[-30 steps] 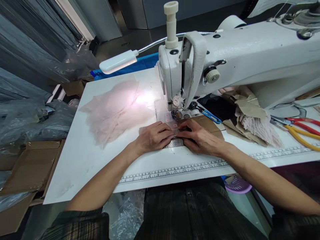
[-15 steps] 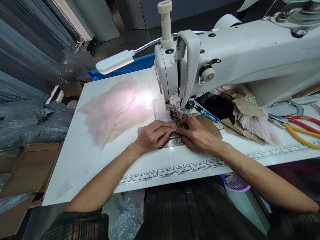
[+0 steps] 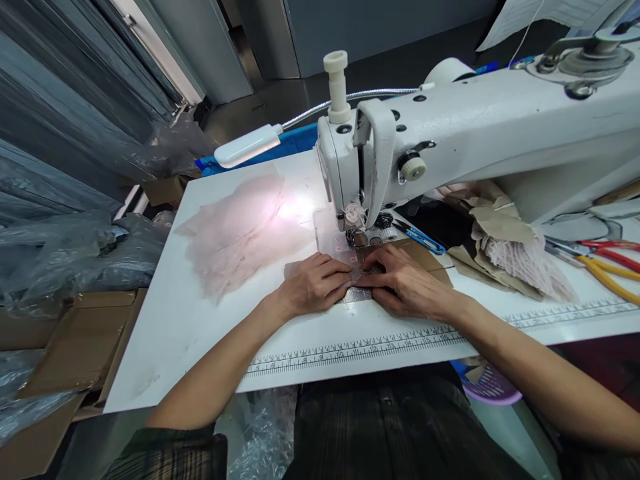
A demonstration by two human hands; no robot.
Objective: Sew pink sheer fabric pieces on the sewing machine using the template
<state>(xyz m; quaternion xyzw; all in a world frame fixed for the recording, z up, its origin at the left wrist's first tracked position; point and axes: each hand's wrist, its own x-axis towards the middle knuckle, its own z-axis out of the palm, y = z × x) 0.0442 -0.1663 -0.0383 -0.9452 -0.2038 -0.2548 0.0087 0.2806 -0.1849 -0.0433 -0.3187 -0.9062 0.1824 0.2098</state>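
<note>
Both hands rest close together just in front of the needle area of a white sewing machine [image 3: 450, 140]. My left hand [image 3: 317, 285] is closed, its fingers pressed on a strip of sheer pale pink fabric [image 3: 356, 272]. My right hand [image 3: 403, 283] pinches the same strip from the other side, thumb and forefinger nearly meeting the left fingers. A clear plate with small red marks [image 3: 336, 247] lies under the presser foot [image 3: 357, 239]. A larger heap of sheer pink fabric [image 3: 240, 233] is spread on the table to the left.
A lit lamp [image 3: 249, 145] hangs over the white table [image 3: 150, 347]. Blue thread snips [image 3: 420, 237], brown paper with lace scraps [image 3: 505, 227] and red- and yellow-handled scissors [image 3: 607, 263] lie right. A ruler tape [image 3: 360, 350] runs along the front edge; cardboard boxes [image 3: 85, 340] stand left.
The whole view has shifted, so the machine and table appear slightly lower and further right. Both hands stay at the strip by the presser foot, with only slight finger movement.
</note>
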